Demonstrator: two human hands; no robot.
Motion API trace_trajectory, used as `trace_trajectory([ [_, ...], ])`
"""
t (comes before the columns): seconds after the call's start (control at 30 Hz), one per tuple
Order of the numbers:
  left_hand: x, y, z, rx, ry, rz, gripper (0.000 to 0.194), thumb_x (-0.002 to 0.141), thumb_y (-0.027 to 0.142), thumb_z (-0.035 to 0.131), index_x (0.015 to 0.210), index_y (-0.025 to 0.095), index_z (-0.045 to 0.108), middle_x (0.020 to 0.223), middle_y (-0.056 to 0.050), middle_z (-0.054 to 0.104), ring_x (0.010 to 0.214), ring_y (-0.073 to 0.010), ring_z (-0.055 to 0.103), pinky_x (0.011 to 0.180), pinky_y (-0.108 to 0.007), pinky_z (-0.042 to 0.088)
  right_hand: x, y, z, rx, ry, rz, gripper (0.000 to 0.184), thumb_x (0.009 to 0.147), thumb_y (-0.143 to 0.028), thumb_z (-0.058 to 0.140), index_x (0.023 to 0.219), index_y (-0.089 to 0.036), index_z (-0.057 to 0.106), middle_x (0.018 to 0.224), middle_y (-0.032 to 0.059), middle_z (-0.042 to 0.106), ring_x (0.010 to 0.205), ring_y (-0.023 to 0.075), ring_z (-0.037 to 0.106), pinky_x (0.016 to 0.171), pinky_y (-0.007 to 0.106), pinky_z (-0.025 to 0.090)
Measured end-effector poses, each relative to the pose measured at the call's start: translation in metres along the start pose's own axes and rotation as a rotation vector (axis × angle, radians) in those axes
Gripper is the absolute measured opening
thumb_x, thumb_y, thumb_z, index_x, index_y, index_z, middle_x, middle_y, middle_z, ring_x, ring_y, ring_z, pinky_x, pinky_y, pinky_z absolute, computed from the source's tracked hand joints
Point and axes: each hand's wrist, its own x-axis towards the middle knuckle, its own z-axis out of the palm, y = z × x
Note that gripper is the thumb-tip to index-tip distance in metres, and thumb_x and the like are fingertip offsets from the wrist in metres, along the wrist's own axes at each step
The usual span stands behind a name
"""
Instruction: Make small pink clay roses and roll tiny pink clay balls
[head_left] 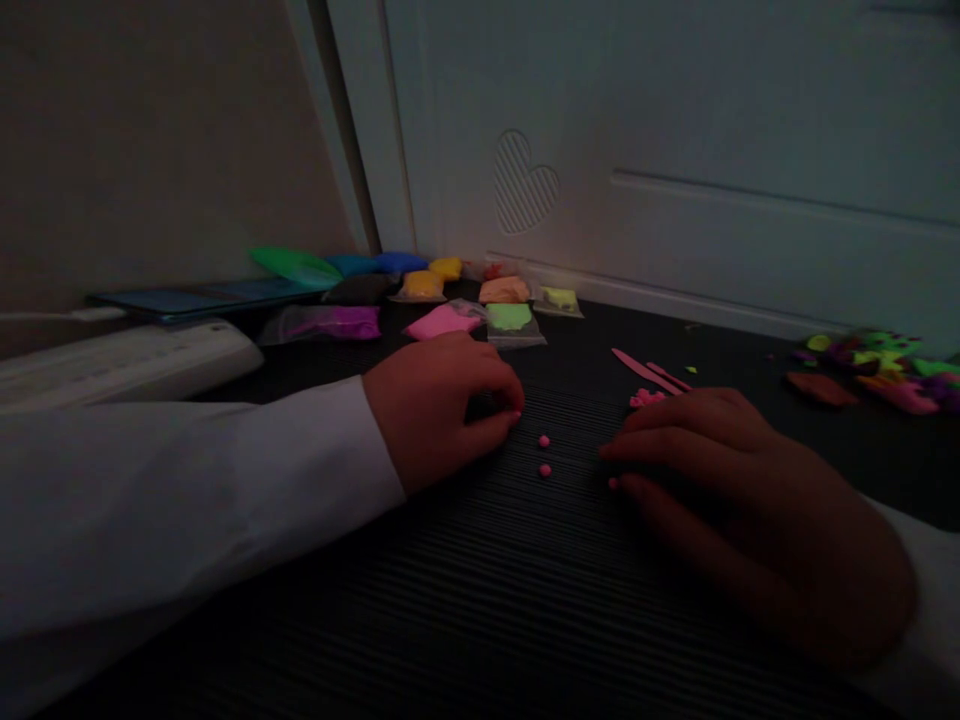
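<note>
My left hand (450,410) rests on the dark table with thumb and index finger pinched together. A pinkish spot shows at their tips, too small to tell whether it is clay or a nail. Just right of it, two small pink clay balls (544,470) lie one behind the other. My right hand (750,510) hovers low over the table, fingers apart. Another tiny pink ball (613,483) is at its thumb tip, apparently touching. Beyond these fingers lie a crumpled pink clay piece (646,398) and a pink modelling knife (637,368) beside a thinner pink tool (667,377).
Several bags of coloured clay, including a pink bag (444,320) and a light green bag (511,322), line the back. At left are a white power strip (135,360) and a phone-like slab (210,297). Mixed clay pieces (885,365) lie at right, before a white panel (675,120).
</note>
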Motion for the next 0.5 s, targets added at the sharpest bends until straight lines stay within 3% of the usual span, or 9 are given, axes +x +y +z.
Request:
trace_trajectory([
  [0.23, -0.0003, 0.0038, -0.0009, -0.014, -0.004, -0.032, 0.019, 0.072, 0.03, 0.048, 0.075, 0.016, 0.061, 0.076, -0.003, 0.06, 0.072, -0.0155, 0.051, 0.069, -0.032, 0.039, 0.0001, 0.0015, 0.0001, -0.007, -0.011, 0.004, 0.02, 0.076, -0.015, 0.047, 0.092, -0.021, 0.057, 0.094, 0.0038, 0.054, 0.088, 0.017, 0.045, 0.075, 0.037, 0.035],
  [0.5, -0.0024, 0.0068, -0.0004, -0.081, -0.017, 0.027, 0.02, 0.072, 0.022, 0.048, 0.079, 0.017, 0.065, 0.08, -0.004, 0.06, 0.077, -0.0155, 0.052, 0.07, -0.03, 0.039, 0.0007, 0.0015, -0.0002, 0.013, -0.018, 0.004, 0.017, 0.076, -0.014, 0.045, 0.086, -0.02, 0.057, 0.093, 0.0029, 0.053, 0.085, 0.0156, 0.046, 0.074, 0.036, 0.034],
])
